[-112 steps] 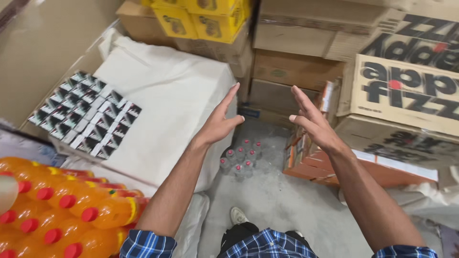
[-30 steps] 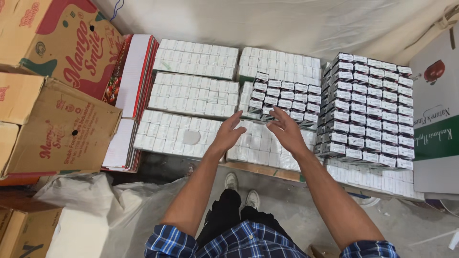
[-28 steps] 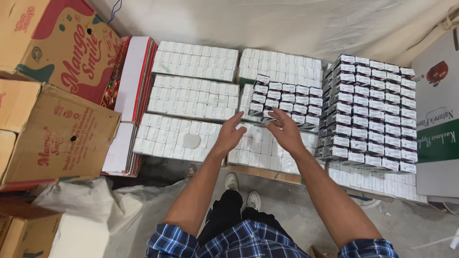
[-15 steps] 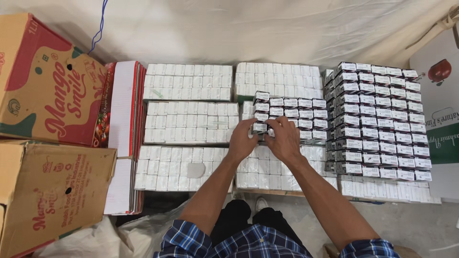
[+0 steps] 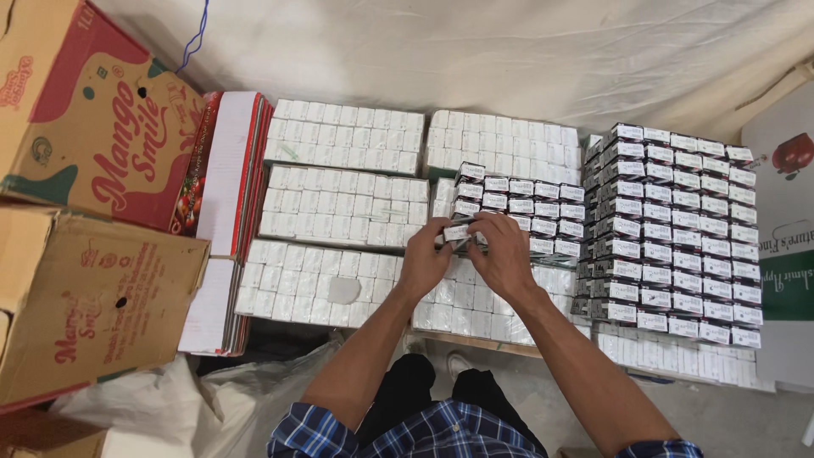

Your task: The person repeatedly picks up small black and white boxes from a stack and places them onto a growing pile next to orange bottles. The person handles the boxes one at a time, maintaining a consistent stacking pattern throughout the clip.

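- On your far left sit two brown boxes [image 5: 93, 220], and next to them a red tray stack [image 5: 233, 212] stands on its side. You do not need these now, so keep your elbows clear of them.
- Next come the white packs [image 5: 343, 182], laid flat in rows. They make the floor under your work, so do not lean hard on them.
- Your left hand [image 5: 426, 259] is curled around the left end of a small carton [image 5: 458, 232]. Your fingers are closed on it. Hold it firm but soft, so the thin card does not dent.
- The carton is at the front left corner of the short stack [image 5: 521, 208], touching that row.
- Your right hand [image 5: 502, 253] pinches the same carton from the right. Keep both hands level and keep the carton straight with its row.
- On the right stands the tall stack [image 5: 670, 225]. It is close, so mind your right arm.
- Half a second ago your hands were a little higher on the short stack. A second ago they were open and flat over it. Further back you faced orange bottles and other boxes.
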